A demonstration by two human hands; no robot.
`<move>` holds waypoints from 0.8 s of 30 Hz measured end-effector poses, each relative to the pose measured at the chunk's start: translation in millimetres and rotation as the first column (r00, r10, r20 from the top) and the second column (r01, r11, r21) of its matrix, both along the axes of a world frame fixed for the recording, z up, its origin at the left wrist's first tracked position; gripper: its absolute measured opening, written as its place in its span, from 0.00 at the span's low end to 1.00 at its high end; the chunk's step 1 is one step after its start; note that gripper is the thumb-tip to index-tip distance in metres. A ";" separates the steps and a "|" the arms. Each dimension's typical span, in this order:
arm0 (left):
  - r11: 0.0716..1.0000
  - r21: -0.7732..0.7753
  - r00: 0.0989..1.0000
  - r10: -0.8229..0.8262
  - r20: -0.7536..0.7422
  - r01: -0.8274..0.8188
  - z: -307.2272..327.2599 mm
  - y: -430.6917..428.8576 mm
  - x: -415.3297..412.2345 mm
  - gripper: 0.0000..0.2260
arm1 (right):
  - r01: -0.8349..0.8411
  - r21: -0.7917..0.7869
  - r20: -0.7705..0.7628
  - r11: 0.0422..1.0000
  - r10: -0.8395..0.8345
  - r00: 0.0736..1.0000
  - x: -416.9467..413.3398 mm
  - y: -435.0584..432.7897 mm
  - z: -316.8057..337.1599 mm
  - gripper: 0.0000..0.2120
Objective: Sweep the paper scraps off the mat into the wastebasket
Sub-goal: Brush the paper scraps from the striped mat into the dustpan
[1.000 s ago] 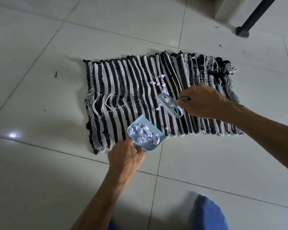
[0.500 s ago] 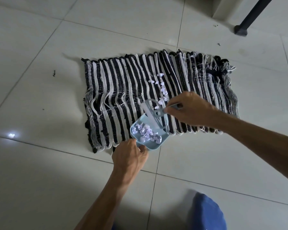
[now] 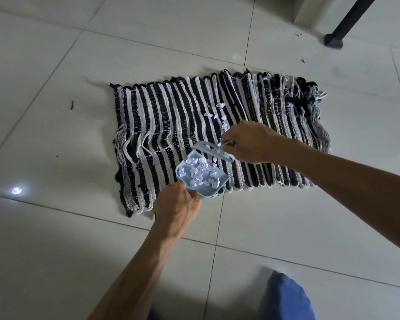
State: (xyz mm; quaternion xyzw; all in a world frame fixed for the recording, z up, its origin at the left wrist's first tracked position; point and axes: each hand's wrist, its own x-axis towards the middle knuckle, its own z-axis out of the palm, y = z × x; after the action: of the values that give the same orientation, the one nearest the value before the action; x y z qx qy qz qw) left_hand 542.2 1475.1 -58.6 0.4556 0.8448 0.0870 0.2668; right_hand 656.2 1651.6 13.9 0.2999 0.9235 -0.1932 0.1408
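On one mat [image 3: 171, 116], two hands [image 3: 177, 204], one dustpan [image 3: 208, 192].

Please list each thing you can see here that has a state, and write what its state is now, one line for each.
Mat: flat on the floor, right end frayed.
Dustpan: held by left hand, front edge on the mat, scraps inside.
Brush: held by right hand, at the dustpan's mouth.
Loose scraps: on the mat, not yet swept.
Wastebasket: not in view.

A left hand [image 3: 177, 205] holds a blue dustpan [image 3: 201, 176] of paper scraps [image 3: 200, 173] on a striped mat [image 3: 171, 116]; the right hand [image 3: 249, 142] sets a small brush [image 3: 214, 151] at its far edge.
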 end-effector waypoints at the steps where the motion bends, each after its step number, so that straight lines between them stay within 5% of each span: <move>1: 1.000 0.017 1.000 0.018 0.000 -0.018 -1.8 0.0 -0.5 0.13 | -0.010 -0.022 -0.017 1.000 0.010 1.000 0.4 -5.1 -0.2 0.12; 9: 0.993 0.068 0.995 0.099 0.015 -0.100 -12.8 4.2 2.8 0.15 | 0.017 -0.099 -0.203 0.995 -0.037 0.978 14.5 -14.7 17.4 0.11; 14: 0.995 0.085 0.998 0.047 0.035 -0.050 -14.5 21.3 -0.9 0.15 | 0.111 0.080 -0.224 0.991 -0.090 0.970 16.4 28.2 39.4 0.12; 19: 0.992 0.123 0.998 -0.010 0.061 0.002 -12.6 35.2 -3.8 0.09 | 0.172 0.255 -0.115 0.951 -0.147 0.982 1.3 66.7 21.4 0.12; 24: 0.997 0.083 0.999 -0.011 0.031 0.008 -11.0 41.5 0.4 0.09 | 0.140 0.189 0.047 0.972 -0.151 0.987 -2.6 60.9 -7.5 0.13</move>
State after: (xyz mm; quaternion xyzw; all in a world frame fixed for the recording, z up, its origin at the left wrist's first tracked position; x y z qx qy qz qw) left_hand 542.6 1516.6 -69.6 0.4686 0.8341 0.1277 0.2614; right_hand 653.6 1712.5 6.4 0.3844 0.9082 -0.1069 0.1260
